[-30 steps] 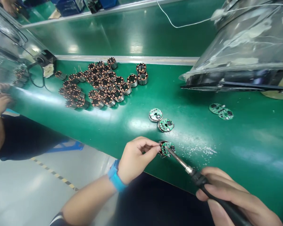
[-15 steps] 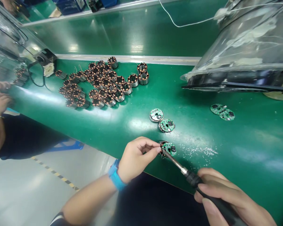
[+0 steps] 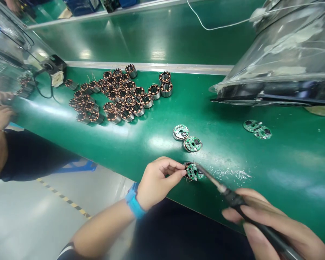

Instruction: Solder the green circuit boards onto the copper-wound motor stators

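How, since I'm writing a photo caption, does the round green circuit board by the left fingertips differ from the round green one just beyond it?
The near board has the left hand at its edge; the farther board is untouched. A black-handled metal soldering iron partly hides the near board; the farther board shows whole. Both are round and green, with dark components.

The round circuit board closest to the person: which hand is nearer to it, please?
Left. The left hand has its fingers at the left edge of the circuit board; the right hand is farther away, to the lower right, holding the soldering iron.
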{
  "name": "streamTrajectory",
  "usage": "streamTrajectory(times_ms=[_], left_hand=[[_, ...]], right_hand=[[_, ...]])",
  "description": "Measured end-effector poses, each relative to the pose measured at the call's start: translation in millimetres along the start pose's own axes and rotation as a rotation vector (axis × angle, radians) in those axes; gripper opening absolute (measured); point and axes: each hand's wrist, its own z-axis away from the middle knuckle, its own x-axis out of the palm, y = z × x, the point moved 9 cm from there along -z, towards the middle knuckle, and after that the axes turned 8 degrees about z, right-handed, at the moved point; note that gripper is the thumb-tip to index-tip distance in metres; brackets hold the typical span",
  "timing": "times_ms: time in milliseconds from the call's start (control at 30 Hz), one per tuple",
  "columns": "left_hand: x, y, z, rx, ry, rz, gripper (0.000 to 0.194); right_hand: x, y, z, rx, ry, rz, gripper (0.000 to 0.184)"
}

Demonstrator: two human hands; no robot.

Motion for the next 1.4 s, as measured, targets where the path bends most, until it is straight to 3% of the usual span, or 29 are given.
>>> streamTrajectory(times_ms=[100,267,433,567,667,867,1033,1133,1200,1300,1400], left_hand=[[-0.2,-1.4,-1.0,0.009,-0.002,0.007,0.005],[-2.3,0.8,5.6,0.116,0.036,-0.039,0.007],[1.7,13.2,24.6,0.385,0.083,-0.155,0.026],[5.8,25.7,29.3,0.555,0.109,-0.266,0.022],[6.4,26.0,20.8,0.489,0.084,-0.206,0.014],[14.9,23.6,11.7,0.367,0.022,-0.108,0.017],[18.5,20.2,18.1,0.406,0.005,-0.189,0.024],[21.4,12.5,26.3,0.442,-0.041,-0.298,0.035],[19.1,3.9,29.6,0.431,-0.053,-0.244,0.050],[11.3,-8.8,28.8,0.371,0.002,-0.120,0.075],[15.0,-10.8,25.6,0.360,0.026,-0.197,0.084]], right_hand=[[17.9,-11.0,-16.4,-0.186,-0.127,0.143,0.034],[40.5,-19.0,-35.5,-0.358,-0.176,0.329,0.020],[41.0,-13.4,-36.4,-0.229,-0.103,0.222,0.019],[32.8,-4.7,-34.5,-0.039,0.026,0.150,0.021],[32.4,-1.7,-34.8,0.031,0.066,0.056,0.024],[36.0,-4.6,-34.9,0.001,0.067,0.027,0.023],[34.3,-5.8,-34.7,-0.012,0.085,0.082,0.022],[37.5,-7.3,-34.7,-0.039,0.061,0.155,0.020],[42.2,-10.0,-35.1,-0.072,0.020,0.172,0.020],[49.8,-14.3,-38.5,-0.100,-0.048,0.203,0.017],[53.3,-20.5,-43.8,-0.114,-0.062,0.246,0.016]])
